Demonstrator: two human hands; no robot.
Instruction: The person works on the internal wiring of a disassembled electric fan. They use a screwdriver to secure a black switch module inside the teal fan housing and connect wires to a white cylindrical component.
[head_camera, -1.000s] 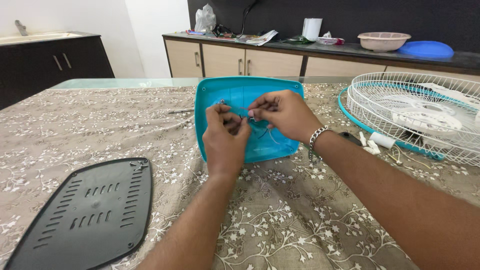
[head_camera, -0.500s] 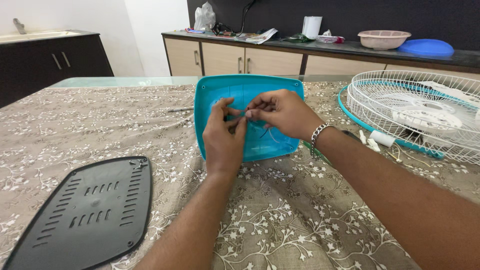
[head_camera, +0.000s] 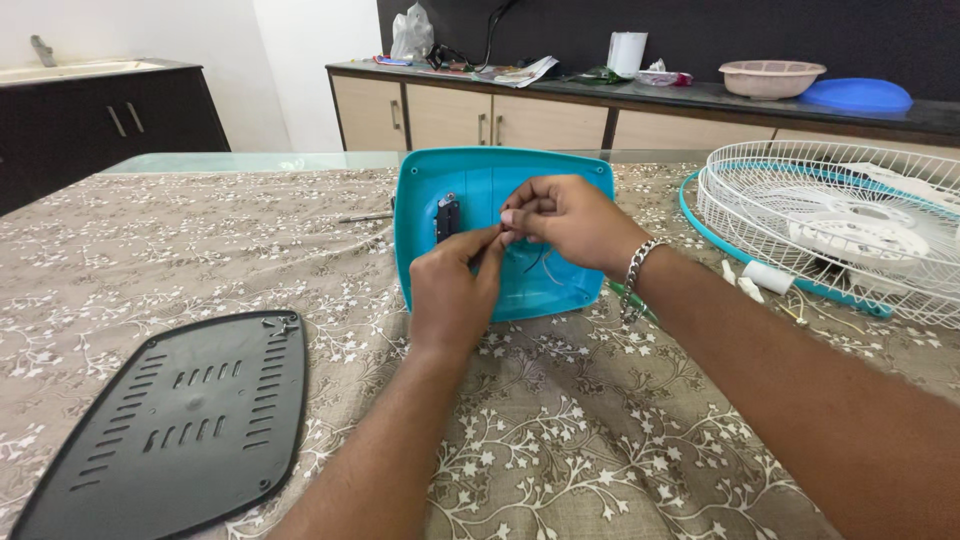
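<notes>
- We see even, bright, soft light, with faint shadows beneath our left hand (head_camera: 452, 290) and right hand (head_camera: 560, 215).
- Sharp focus around our pinching fingers; the lines bow slightly towards the edges.

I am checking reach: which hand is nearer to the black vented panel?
Left. The left hand is above-right of the black vented panel; the right hand is farther right over the blue housing.
</notes>
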